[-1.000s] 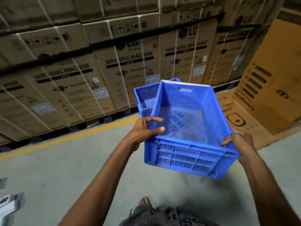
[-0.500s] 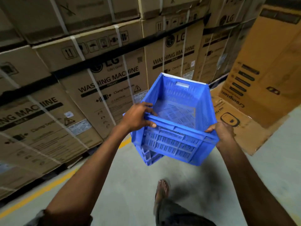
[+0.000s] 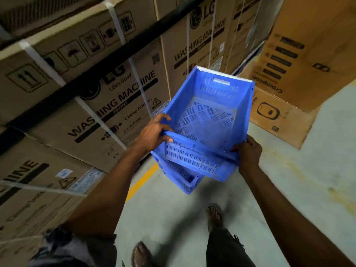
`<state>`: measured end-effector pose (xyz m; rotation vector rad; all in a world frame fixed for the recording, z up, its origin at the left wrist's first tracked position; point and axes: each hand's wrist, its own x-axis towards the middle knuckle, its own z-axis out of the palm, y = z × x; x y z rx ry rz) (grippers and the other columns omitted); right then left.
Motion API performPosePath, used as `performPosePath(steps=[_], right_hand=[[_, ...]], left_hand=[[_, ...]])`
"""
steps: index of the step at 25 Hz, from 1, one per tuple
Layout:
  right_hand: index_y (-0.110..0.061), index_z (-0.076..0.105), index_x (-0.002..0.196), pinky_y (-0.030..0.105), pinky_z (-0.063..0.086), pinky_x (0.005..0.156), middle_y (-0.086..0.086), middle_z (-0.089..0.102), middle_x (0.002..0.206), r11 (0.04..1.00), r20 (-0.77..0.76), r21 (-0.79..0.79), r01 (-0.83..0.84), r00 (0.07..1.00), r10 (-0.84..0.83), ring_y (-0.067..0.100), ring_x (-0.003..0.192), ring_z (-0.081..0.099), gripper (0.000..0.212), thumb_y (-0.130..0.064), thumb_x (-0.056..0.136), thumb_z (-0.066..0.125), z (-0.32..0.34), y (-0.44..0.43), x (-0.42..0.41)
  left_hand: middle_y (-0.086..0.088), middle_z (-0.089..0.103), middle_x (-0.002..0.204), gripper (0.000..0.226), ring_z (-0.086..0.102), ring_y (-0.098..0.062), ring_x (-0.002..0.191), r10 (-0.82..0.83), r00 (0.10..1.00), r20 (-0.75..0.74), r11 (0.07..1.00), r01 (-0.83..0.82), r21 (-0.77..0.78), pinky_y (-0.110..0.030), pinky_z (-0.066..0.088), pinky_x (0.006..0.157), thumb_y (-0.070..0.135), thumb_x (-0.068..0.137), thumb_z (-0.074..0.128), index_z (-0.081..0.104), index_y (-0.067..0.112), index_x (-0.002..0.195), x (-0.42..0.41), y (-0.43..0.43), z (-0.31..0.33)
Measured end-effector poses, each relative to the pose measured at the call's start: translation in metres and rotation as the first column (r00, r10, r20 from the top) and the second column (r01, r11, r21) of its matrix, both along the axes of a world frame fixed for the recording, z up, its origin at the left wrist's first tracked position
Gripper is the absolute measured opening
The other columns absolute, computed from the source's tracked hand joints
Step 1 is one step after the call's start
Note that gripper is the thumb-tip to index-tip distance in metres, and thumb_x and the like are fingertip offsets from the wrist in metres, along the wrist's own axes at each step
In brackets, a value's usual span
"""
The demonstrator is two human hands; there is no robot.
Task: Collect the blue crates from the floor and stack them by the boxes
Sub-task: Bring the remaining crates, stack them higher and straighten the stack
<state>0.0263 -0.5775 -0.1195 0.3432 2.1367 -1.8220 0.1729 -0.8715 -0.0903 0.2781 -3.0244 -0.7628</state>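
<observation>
From the head camera we look down on a blue slotted crate (image 3: 208, 120) that we carry in front of us, tilted so its open top faces us and its far end points up toward the cartons. Our left hand (image 3: 154, 133) wraps the near-left corner of its rim, thumb lying along the outer face and fingers curled over the edge. Our right hand (image 3: 249, 153) clasps the near-right corner from outside, fingers closed around the edge. Under the held crate, a second blue crate (image 3: 181, 174) shows only a corner and part of a wall; it looks to sit on the grey floor (image 3: 289, 189), though the blur keeps us from being sure. LG washing machine cartons (image 3: 115, 105) with white straps stand stacked on the left, and Crompton boxes (image 3: 300, 60) stand to the right. A yellow floor line (image 3: 140, 184) runs beside the cartons. Our sandalled feet (image 3: 214, 214) show at the bottom.
</observation>
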Motion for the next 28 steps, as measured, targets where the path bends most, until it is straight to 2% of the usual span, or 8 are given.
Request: performPosePath(steps=[3,6,8,10,14,17,20,28], right_hand=[[-0.018,0.067,0.060,0.036,0.044,0.056,0.010,0.058,0.063,0.997,-0.068,-0.003,0.083,0.994,-0.083,0.024,0.061,0.050,0.030,0.003,0.048,0.049,-0.050,-0.037,0.031],[-0.019,0.068,0.067,0.040,0.046,0.057,0.015,0.057,0.069,0.987,-0.073,0.006,0.160,0.985,-0.159,0.029,0.064,0.050,0.035,0.002,0.047,0.048,-0.078,-0.065,0.063],[-0.015,0.070,0.090,0.041,0.050,0.061,0.009,0.064,0.082,0.984,-0.057,0.052,0.170,0.984,-0.167,0.031,0.074,0.058,0.048,0.002,0.049,0.052,-0.093,-0.081,0.082],[-0.015,0.062,0.120,0.041,0.055,0.074,0.002,0.066,0.104,0.958,-0.092,0.257,0.130,0.990,-0.109,0.031,0.094,0.062,0.061,-0.004,0.060,0.060,-0.103,-0.090,0.099],[-0.024,0.043,0.146,0.047,0.037,0.106,0.006,0.041,0.152,0.577,-0.324,0.811,0.091,0.893,0.313,0.036,0.130,0.041,0.070,-0.041,0.082,0.065,-0.111,-0.108,0.138],[-0.026,0.066,0.107,0.052,0.019,0.113,0.000,0.066,0.117,0.402,-0.262,0.916,0.008,0.770,0.582,0.029,0.118,0.053,0.053,-0.070,0.094,0.040,-0.110,-0.123,0.168],[-0.023,0.049,0.085,0.060,0.015,0.117,-0.001,0.055,0.077,0.285,-0.211,0.958,0.023,0.730,0.650,0.035,0.096,0.061,0.041,-0.062,0.096,0.041,-0.117,-0.124,0.192],[-0.021,0.047,0.086,0.060,0.012,0.119,0.008,0.050,0.073,0.255,-0.193,0.967,0.026,0.730,0.656,0.041,0.092,0.063,0.034,-0.049,0.103,0.041,-0.115,-0.125,0.193]], left_hand=[[-0.017,0.043,0.137,0.023,0.049,-0.029,0.128,-0.091,0.995,-0.035,0.996,0.091,0.013,-0.030,0.045,0.095,0.025,0.078,0.084,0.078,0.009,0.093,0.009,-0.049,-0.037],[-0.014,0.042,0.142,0.015,0.051,-0.028,0.126,-0.123,0.992,-0.032,0.992,0.123,0.028,-0.042,0.049,0.100,0.019,0.083,0.080,0.074,0.012,0.096,0.023,-0.080,-0.074],[-0.012,0.042,0.144,0.016,0.051,-0.027,0.127,-0.109,0.994,0.011,0.994,0.109,0.027,-0.046,0.048,0.102,0.023,0.084,0.077,0.072,0.016,0.098,0.033,-0.104,-0.101],[-0.014,0.044,0.143,0.015,0.050,-0.029,0.127,-0.163,0.986,-0.018,0.986,0.164,0.015,-0.044,0.046,0.104,0.023,0.085,0.076,0.072,0.015,0.098,0.039,-0.119,-0.119],[-0.016,0.049,0.140,0.034,0.048,-0.036,0.129,-0.300,0.954,-0.018,0.953,0.298,-0.055,-0.035,0.039,0.104,0.037,0.086,0.069,0.074,0.010,0.106,0.027,-0.137,-0.131],[-0.012,0.062,0.122,0.042,0.059,-0.036,0.115,-0.328,0.945,0.019,0.941,0.328,-0.076,-0.046,0.047,0.096,0.047,0.088,0.056,0.067,0.014,0.112,0.031,-0.145,-0.138],[-0.013,0.060,0.120,0.038,0.058,-0.033,0.111,-0.253,0.967,-0.034,0.963,0.248,-0.108,-0.043,0.046,0.090,0.043,0.093,0.054,0.062,0.014,0.117,0.045,-0.145,-0.146],[-0.018,0.053,0.122,0.027,0.054,-0.032,0.106,-0.226,0.963,-0.147,0.973,0.215,-0.085,-0.039,0.041,0.085,0.021,0.095,0.047,0.054,0.008,0.118,0.062,-0.141,-0.158]])
